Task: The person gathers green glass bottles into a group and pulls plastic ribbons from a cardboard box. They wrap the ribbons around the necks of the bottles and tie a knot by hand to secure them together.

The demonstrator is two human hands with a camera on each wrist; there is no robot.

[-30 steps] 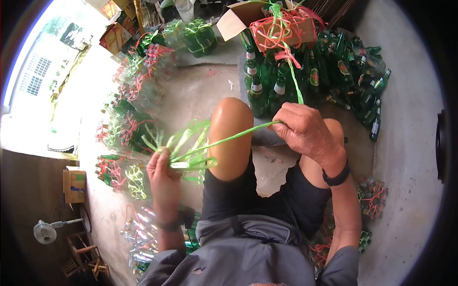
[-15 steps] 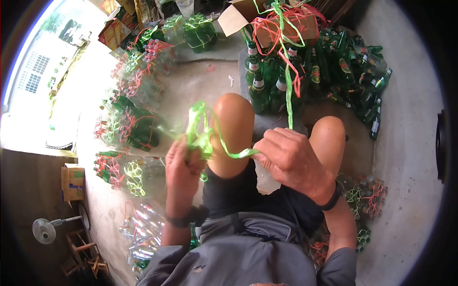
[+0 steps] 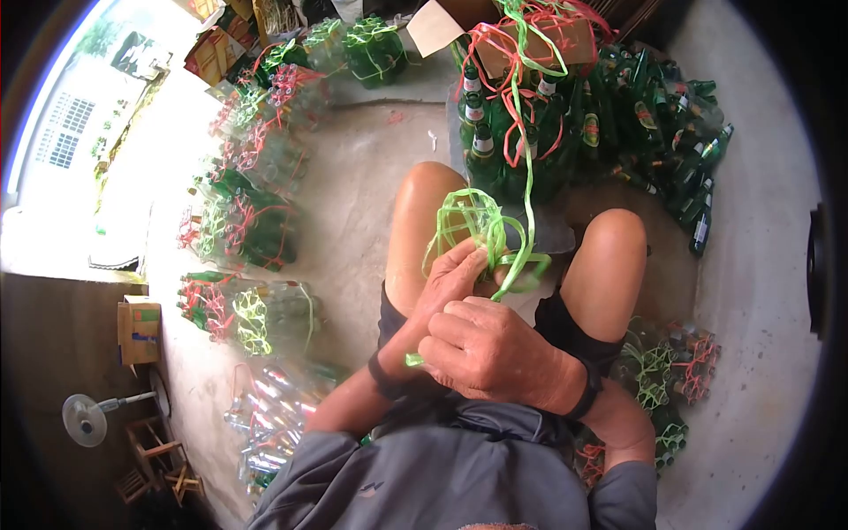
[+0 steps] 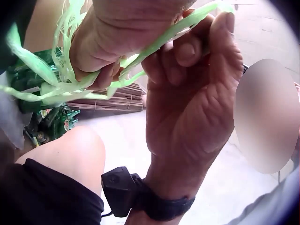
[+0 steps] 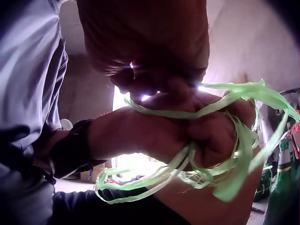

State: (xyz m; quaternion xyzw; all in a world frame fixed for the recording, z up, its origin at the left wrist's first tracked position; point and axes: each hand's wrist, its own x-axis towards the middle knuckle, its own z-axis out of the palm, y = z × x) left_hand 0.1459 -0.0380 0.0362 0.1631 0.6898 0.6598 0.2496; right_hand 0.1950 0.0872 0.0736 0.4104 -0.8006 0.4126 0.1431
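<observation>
My left hand [image 3: 449,284] pinches a looped bundle of green plastic twine [image 3: 466,201] between thumb and fingers, above the lap. Just in front of it and lower, my right hand [image 3: 495,353] has its fingers curled round a strip of the same twine; a short end pokes out on its left side. In the left wrist view, a green strip [image 4: 180,29] runs from the bundle over the right hand's fingers to the thumb tip. Several loose loops [image 5: 136,190] hang about the left hand in the right wrist view. A long strand [image 3: 529,181] rises toward the cardboard box.
Red and green twine spills over a cardboard box [image 3: 570,46] at the back. Green bottles [image 3: 486,146] stand before it, with more piled [image 3: 649,124] to the right. Tied bottle bundles [image 3: 256,225] line the left side. A fan [image 3: 85,420] stands at far left.
My left hand has moved right with the twine bundle, and my right hand has come left and down toward me. The hands, apart before, now nearly meet; the stretched strand between them has gone slack.
</observation>
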